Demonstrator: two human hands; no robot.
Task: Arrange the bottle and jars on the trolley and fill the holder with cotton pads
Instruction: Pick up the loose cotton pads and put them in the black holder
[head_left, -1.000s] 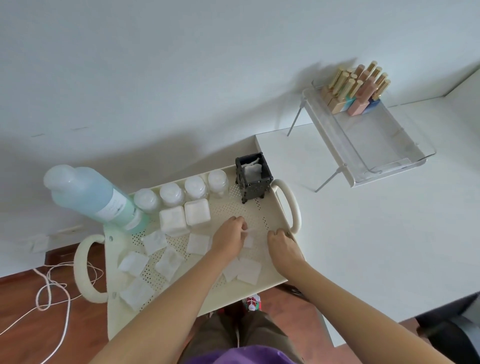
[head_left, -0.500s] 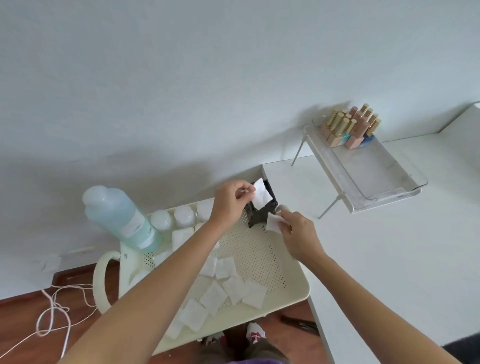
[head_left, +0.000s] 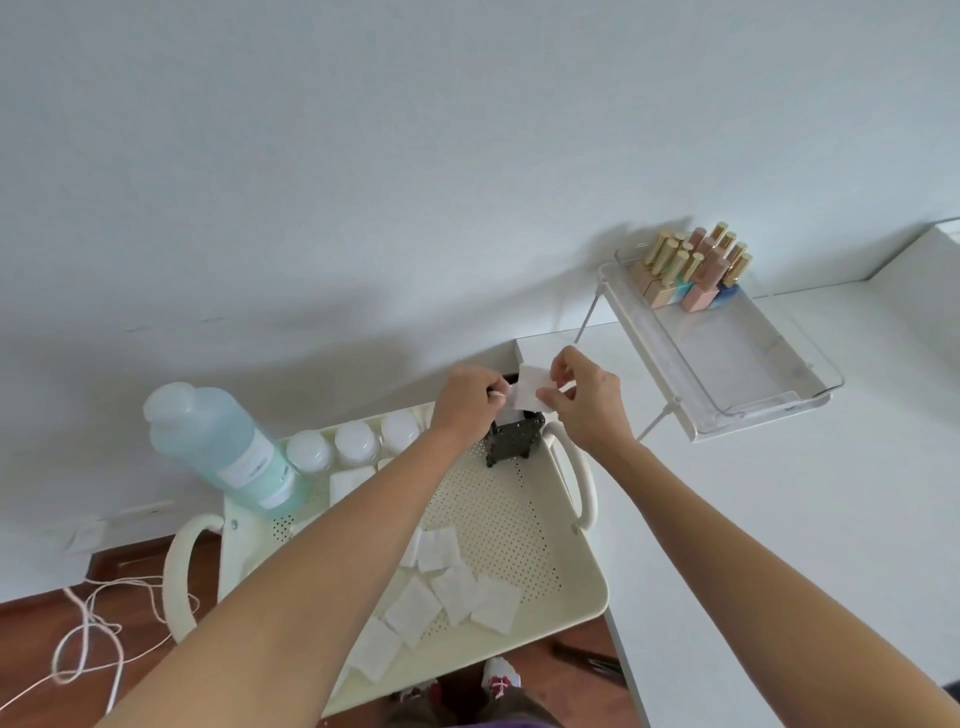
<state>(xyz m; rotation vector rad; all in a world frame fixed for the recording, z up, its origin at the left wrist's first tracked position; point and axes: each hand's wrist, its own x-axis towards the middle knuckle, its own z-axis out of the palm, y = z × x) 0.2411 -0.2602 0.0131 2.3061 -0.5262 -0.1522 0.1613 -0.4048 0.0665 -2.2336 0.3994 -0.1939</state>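
Left hand (head_left: 467, 402) and right hand (head_left: 584, 397) together pinch a pad (head_left: 530, 392) just above the holder (head_left: 514, 441) at the trolley's (head_left: 582, 597) far right corner. Bottle (head_left: 228, 449) and jars (head_left: 353, 441) stand along the far edge, seemingly arranged. Loose pads (head_left: 441, 587) near the front edge remain; filling looks roughly midway.

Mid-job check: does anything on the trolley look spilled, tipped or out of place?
Only the loose cotton pads, strewn at odd angles across the trolley tray near its front edge, not yet in the black holder. The blue bottle and jars stand upright; no spill shows. Both hands, left and right, hold a pad above the holder.
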